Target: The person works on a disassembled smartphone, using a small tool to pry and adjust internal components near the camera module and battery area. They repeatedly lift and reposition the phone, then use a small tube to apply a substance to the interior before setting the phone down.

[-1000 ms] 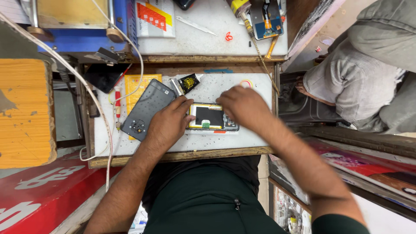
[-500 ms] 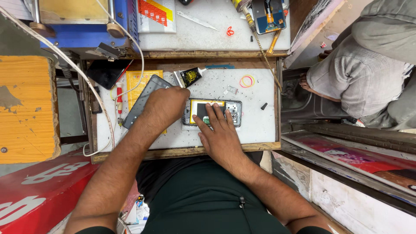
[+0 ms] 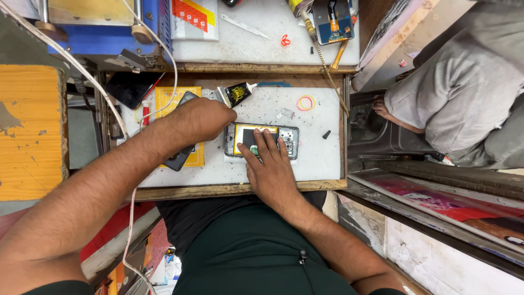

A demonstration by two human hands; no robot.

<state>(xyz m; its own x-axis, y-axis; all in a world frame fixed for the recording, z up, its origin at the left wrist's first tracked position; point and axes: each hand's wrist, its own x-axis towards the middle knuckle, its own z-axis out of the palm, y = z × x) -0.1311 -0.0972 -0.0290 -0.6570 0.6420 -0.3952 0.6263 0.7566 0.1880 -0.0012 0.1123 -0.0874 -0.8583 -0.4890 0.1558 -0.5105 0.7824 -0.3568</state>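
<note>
An opened phone (image 3: 262, 141) lies at the middle of the frame on a small work board (image 3: 322, 158). The right hand (image 3: 270, 169) rests on its lower edge from below; the left hand (image 3: 202, 120) sits at its left end, over a phone back cover (image 3: 177, 159). A glue tube (image 3: 236, 94) lies just above, rubber bands (image 3: 305, 102) to the upper right. Another person (image 3: 458, 93) sits at the frame's right.

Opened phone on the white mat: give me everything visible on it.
The opened phone lies flat, long side across, on the white work mat, its back cover off. Inside shows a yellow-edged battery area at the left and a grey frame with small round camera openings at the right end. The right hand presses its fingers onto the middle. The left hand rests at its left end. A small black glue tube lies just above it, apart.
</note>
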